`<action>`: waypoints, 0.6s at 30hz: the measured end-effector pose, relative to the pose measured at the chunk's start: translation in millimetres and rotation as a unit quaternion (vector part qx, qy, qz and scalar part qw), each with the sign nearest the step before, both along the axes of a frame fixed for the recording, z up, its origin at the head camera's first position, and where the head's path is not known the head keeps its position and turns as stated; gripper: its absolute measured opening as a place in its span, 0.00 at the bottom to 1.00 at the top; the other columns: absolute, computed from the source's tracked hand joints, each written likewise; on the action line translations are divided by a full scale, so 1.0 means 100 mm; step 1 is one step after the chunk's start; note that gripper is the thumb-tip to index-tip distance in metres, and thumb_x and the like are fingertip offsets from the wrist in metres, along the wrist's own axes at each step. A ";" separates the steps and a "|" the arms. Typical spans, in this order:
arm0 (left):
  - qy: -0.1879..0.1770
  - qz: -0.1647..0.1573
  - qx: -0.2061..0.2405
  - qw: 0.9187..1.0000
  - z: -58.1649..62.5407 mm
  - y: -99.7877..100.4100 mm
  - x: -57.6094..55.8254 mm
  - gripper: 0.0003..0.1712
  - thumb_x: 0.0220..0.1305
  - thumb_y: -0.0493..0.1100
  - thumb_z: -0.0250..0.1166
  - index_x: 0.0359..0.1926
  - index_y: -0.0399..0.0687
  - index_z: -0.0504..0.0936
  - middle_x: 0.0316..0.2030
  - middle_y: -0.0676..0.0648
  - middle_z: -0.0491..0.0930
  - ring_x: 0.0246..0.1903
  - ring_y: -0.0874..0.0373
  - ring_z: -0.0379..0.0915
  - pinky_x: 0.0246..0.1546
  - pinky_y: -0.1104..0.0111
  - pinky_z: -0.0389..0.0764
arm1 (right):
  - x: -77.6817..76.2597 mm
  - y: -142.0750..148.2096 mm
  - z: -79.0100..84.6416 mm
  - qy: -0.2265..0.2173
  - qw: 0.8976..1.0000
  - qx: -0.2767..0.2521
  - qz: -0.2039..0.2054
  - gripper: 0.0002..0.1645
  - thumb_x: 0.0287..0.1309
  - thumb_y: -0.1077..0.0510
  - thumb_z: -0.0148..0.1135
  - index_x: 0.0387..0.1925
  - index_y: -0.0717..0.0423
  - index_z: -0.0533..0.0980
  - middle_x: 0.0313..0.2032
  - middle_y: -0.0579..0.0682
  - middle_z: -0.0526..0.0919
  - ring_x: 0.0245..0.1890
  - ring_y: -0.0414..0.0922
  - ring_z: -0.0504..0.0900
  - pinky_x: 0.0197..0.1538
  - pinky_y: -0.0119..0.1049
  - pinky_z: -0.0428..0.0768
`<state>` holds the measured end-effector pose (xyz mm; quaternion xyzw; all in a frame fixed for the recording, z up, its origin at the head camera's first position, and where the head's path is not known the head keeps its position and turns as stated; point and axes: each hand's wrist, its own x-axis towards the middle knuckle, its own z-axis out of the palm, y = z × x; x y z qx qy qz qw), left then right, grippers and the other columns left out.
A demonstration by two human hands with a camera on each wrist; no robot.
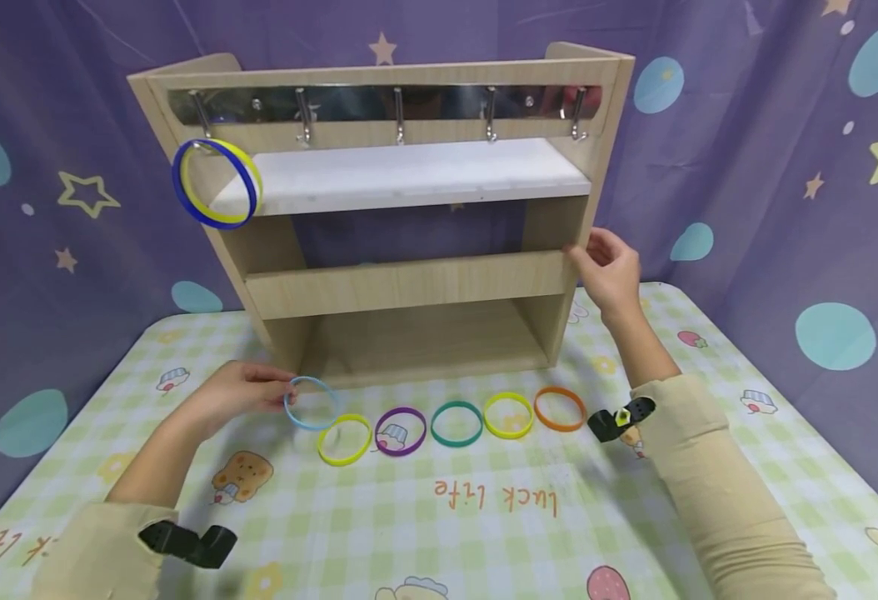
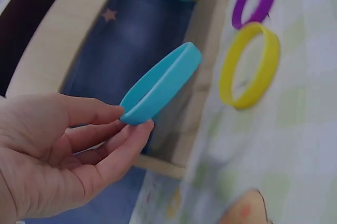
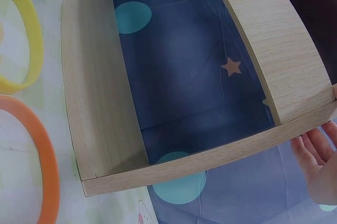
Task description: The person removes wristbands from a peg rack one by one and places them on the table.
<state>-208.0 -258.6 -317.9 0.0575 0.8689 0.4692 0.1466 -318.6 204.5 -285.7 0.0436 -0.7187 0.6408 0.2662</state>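
Note:
My left hand (image 1: 240,390) pinches a light blue silicone wristband (image 2: 163,84) by its edge between thumb and fingertips, just over the table in front of the wooden shelf (image 1: 409,287). The right hand (image 1: 610,271) grips the shelf's right side panel, thumb at the front edge and fingers on the outer face. Along the table lie a yellow wristband (image 1: 345,440), a purple one (image 1: 400,452), a green one (image 1: 457,444), a second yellow one (image 1: 509,435) and an orange one (image 1: 561,428). From the leftmost hook hang a dark blue wristband (image 1: 214,223) and another yellow band (image 1: 257,179).
A metal strip with several hooks (image 1: 400,117) runs across the shelf's top. Below it are a white board (image 1: 424,175) and a wooden crossbar (image 1: 409,285). A checked cloth (image 1: 379,533) covers the table, and a purple curtain (image 1: 72,75) hangs behind.

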 end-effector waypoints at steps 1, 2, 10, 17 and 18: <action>-0.001 0.001 -0.010 1.000 -0.03 -0.03 0.00 0.28 0.70 0.38 0.54 0.60 0.16 0.64 0.45 0.35 0.84 0.40 0.61 0.84 0.46 0.69 0.87 | 0.00 0.00 0.00 0.001 1.000 -0.001 0.000 0.10 0.52 0.62 0.63 0.32 0.41 0.77 0.24 0.27 0.79 0.29 0.27 0.78 0.38 0.16 0.78; -0.005 0.003 -0.019 1.000 -0.05 -0.06 0.00 0.28 0.70 0.39 0.54 0.60 0.16 0.64 0.45 0.34 0.84 0.40 0.59 0.84 0.45 0.68 0.87 | 0.00 0.00 0.00 0.002 1.000 0.000 0.000 0.11 0.52 0.62 0.63 0.32 0.40 0.77 0.24 0.27 0.79 0.29 0.27 0.78 0.38 0.16 0.78; -0.021 0.005 -0.049 0.999 -0.19 -0.24 0.06 0.26 0.70 0.38 0.54 0.59 0.16 0.66 0.44 0.34 0.84 0.41 0.54 0.84 0.43 0.68 0.87 | 0.01 0.00 0.00 0.005 1.000 0.002 -0.001 0.10 0.51 0.62 0.63 0.32 0.41 0.77 0.24 0.27 0.79 0.29 0.28 0.78 0.38 0.17 0.78; -0.043 -0.010 -0.041 0.998 -0.24 -0.29 0.08 0.26 0.70 0.37 0.53 0.58 0.14 0.65 0.43 0.37 0.85 0.39 0.62 0.83 0.43 0.68 0.88 | 0.02 0.00 0.00 -0.005 1.000 0.010 -0.004 0.08 0.52 0.60 0.62 0.36 0.46 0.78 0.25 0.27 0.79 0.31 0.28 0.78 0.37 0.17 0.78; -0.043 -0.011 -0.043 0.998 -0.25 -0.29 0.08 0.26 0.70 0.36 0.54 0.58 0.14 0.66 0.43 0.37 0.85 0.39 0.61 0.84 0.42 0.68 0.88 | 0.02 0.01 0.00 -0.007 1.000 0.011 -0.004 0.09 0.52 0.60 0.62 0.37 0.47 0.78 0.25 0.27 0.79 0.31 0.28 0.78 0.37 0.17 0.78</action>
